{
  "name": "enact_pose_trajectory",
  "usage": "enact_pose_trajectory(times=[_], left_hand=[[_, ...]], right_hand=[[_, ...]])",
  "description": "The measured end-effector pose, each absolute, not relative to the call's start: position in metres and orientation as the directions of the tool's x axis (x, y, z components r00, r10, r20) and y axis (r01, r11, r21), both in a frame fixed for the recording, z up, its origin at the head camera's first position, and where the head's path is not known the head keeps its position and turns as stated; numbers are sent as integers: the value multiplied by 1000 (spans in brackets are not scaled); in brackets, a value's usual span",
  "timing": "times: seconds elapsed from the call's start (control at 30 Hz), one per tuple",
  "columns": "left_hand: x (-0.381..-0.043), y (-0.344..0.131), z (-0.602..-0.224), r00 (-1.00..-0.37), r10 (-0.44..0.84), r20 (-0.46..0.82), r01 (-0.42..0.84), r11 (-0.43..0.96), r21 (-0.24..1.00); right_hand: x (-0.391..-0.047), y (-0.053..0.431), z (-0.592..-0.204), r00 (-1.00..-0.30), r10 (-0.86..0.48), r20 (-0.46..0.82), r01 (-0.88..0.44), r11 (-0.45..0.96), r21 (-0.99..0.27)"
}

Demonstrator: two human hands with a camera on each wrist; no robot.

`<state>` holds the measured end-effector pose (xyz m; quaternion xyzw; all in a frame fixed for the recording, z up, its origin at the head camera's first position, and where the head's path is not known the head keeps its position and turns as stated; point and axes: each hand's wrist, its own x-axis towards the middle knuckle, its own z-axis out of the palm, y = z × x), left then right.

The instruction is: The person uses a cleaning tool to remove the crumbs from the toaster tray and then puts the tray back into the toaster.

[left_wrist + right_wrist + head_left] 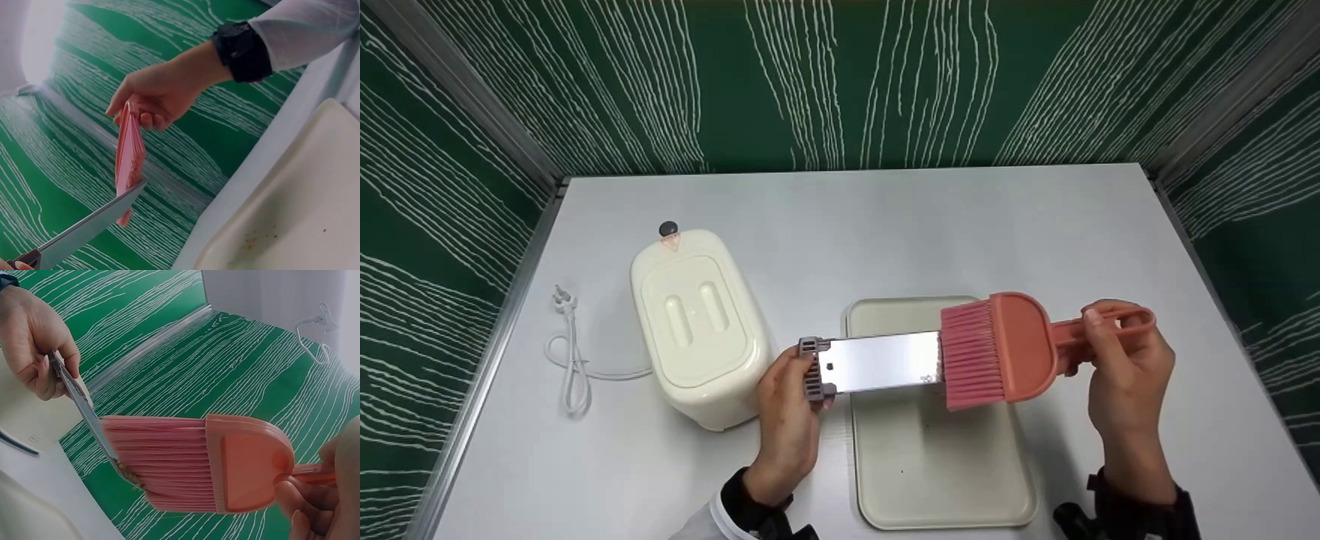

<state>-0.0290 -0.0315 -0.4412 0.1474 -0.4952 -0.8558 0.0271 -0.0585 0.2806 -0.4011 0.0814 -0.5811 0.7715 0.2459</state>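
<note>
White table (960, 232); toaster (697, 337) left, triangle mark (670, 241). Your left hand (789, 424) grips metal plate (881, 363); right hand (1126, 379) grips brush (1024, 349), bristles touching plate's right edge.

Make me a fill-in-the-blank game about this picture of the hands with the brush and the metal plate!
1. The brush is in the person's ____ hand.
2. The metal plate is in the person's ____ hand.
3. The bristles are coloured ____.
4. On top of the toaster are ____ long ovals.

Missing words: right; left; pink; two.
</note>
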Motion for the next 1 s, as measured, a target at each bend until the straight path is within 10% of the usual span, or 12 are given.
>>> enact_pose_trajectory(times=[0.6,1.0], left_hand=[[-29,-31,-441,-945,-207,-252,-114,-515,850],[-29,-29,-443,-951,-187,-248,-114,-533,839]], right_hand=[[-56,277,-397,-820,359,446,-548,-262,-795],[-41,236,-405,-902,13,432,-414,-314,-854]])
